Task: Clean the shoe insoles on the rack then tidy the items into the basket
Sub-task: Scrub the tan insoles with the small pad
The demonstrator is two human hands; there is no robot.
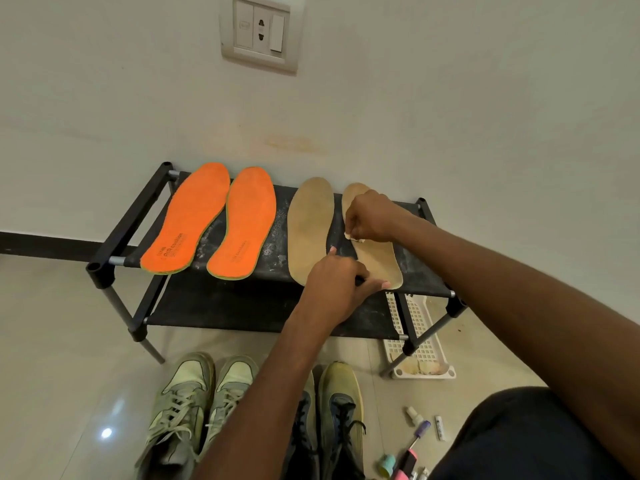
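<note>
wiping the far-right tan insole on the black shoe rack

on the rack's [114, 233] top shelf lie two orange insoles [187, 220] at its left end and two tan insoles at its right end; the right hand [369, 216] pinches a small whitish wad [355, 238] against the rightmost tan insole [379, 261], while the left hand [334, 275] presses that insole's heel end with fingers bent, its index finger laid on the shelf fabric beside the other tan insole [310, 230]. a white perforated basket [422, 344] sits on the floor under the rack's right end. two pairs of sneakers [194, 407] stand in front of the rack.
</note>
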